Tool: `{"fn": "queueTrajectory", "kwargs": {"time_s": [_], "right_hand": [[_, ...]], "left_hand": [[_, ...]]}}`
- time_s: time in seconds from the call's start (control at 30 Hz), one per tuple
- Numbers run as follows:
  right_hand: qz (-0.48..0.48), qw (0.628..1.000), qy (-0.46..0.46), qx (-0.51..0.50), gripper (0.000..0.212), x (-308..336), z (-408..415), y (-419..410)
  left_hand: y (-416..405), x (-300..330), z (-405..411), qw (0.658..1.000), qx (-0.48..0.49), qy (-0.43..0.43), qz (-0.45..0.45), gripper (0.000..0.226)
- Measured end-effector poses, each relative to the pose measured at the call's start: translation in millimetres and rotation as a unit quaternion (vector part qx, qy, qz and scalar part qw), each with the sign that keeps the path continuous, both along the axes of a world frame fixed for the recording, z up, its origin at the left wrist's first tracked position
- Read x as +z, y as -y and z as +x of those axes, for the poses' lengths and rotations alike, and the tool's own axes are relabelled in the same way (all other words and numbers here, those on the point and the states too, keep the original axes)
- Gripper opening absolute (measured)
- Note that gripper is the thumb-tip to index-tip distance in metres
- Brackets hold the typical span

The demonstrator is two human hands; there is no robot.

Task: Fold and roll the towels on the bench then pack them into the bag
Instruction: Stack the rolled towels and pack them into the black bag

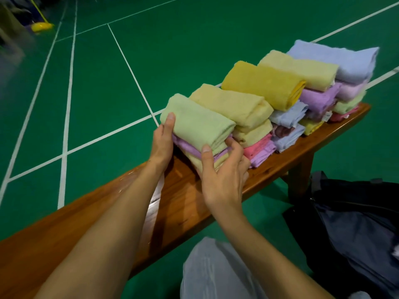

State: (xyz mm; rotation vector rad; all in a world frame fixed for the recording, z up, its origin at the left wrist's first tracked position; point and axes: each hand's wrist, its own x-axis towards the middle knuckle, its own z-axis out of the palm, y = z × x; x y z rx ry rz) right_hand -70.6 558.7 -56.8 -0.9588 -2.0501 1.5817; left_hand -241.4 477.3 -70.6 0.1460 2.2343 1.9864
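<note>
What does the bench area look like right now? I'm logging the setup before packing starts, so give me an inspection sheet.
Surface: long wooden bench, glossy; near end bare, far end carries the towels.
Job's things: folded towels stacked in a row along the bench; nearest stack topped by a light green towel, with a purple towel under it. Dark bag on the floor to the right of the bench.
Clutter: nothing seen on the bench.
Hands: left hand against the nearest stack's left side; right hand grips its near right corner.
Cables: nothing seen.
Surroundings: green court floor with white lines; a blurred yellow object far left.
</note>
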Motion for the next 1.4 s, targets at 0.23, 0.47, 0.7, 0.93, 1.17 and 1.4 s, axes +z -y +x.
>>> {"fn": "queueTrajectory", "kwargs": {"time_s": [0.23, 0.47, 0.7, 0.93, 1.17, 1.4], "right_hand": [[-0.036, 0.999, -0.016, 0.023, 0.055, 4.0, 16.8, -9.2], [-0.117, 0.992, 0.032, 0.031, 0.068, 4.5, 31.5, -36.6], [-0.087, 0.99, 0.103, 0.034, 0.066, 7.1, 41.5, -49.5], [-0.128, 0.99, -0.002, 0.062, 0.069, -8.1, 78.6, -89.1], [-0.116, 0.988, -0.024, 0.103, 0.067, 5.3, 134.9, -199.1], [-0.097, 0.977, 0.021, 0.187, 0.069, -24.2, 202.4, -360.5]], "left_hand": [[19.5, -1.2, 15.3, 0.999, -0.014, -0.024, 0.016, 0.073], [43.7, -4.1, 32.3, 0.997, -0.056, 0.053, 0.019, 0.092], [51.3, 3.9, 47.9, 0.978, -0.174, 0.114, -0.017, 0.074], [34.8, 20.9, 86.5, 0.962, -0.211, 0.171, 0.006, 0.052], [-42.7, 30.9, 151.5, 0.941, -0.239, 0.233, 0.06, 0.054], [-173.0, -46.0, 231.1, 0.919, -0.282, 0.262, 0.086, 0.066]]}}
